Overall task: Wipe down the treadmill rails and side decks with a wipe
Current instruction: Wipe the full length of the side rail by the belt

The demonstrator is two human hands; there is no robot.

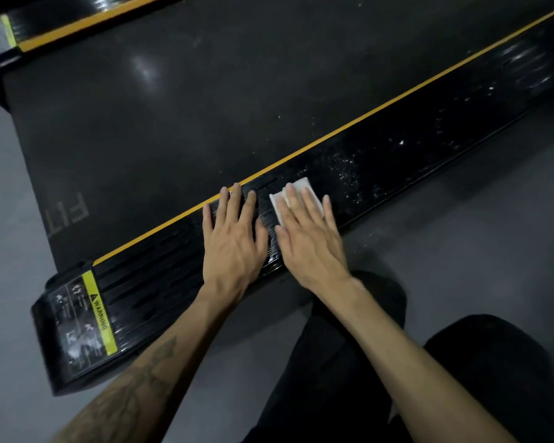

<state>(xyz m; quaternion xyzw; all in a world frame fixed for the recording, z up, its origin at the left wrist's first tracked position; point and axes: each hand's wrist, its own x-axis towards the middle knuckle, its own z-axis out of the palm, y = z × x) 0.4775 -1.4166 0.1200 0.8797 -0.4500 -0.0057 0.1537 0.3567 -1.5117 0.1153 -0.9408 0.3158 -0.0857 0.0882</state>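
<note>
Right hand (311,238) is flat, fingers straight, pressing the wipe (296,195) onto the near side deck (397,161). No grip on it, just palm and finger pressure. Left hand (234,238) is also flat and relaxed, holding nothing, resting on the same deck just beside the right, fingertips near the yellow stripe (333,132).

The wipe sits folded under our right fingers, about mid-length of the deck, its white edge showing past the fingertips.

Beyond the wipe the deck carries white specks and smears; towards the warning label (88,321) it looks cleaner, though glare and blur make that hard to call. Belt (173,107) lies past the stripe, far deck (77,17) at top left, grey floor (461,244) on our side.

Judgement: we're mid-pass on the near deck, dirty half still ahead.

To do it well:
- keep the pressure even, whole pad flat, so ribbed grooves get contact
- push one way, towards the specks, overlapping strokes from stripe to outer edge
- refold when the face loads up, or we just smear
- use the left hand as a brace only, off wiped areas
- stay off the belt

Far deck and rails appear untouched.
</note>
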